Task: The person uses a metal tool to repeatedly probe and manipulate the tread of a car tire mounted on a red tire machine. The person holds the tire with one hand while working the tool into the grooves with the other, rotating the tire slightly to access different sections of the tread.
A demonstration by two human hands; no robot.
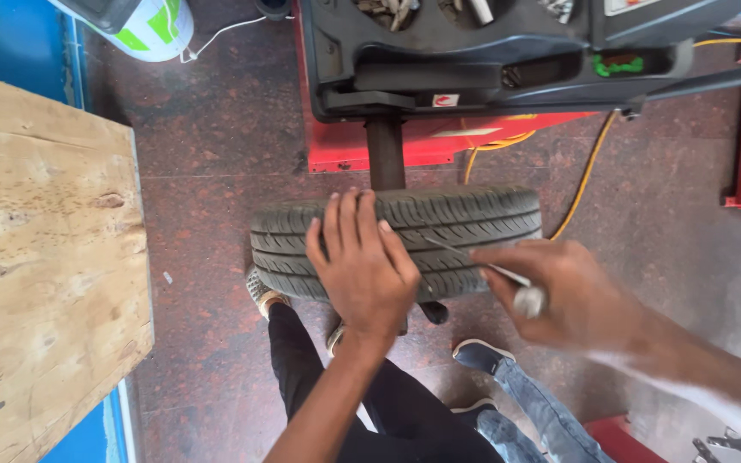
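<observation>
tyre (465,219) upright on machine shaft, over floor | left hand (362,270) flat on tread, fingers spread, holding nothing | right hand (572,296) fingers pinching thin metal tool (508,279) at tread | step: probing tread; next needs steady tyre, exact tip

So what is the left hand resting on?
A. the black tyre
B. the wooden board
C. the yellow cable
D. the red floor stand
A: the left hand lies flat with fingers spread on the tread of the black tyre, which is mounted on the machine's shaft, while the right hand holds a thin metal tool beside it.
</observation>
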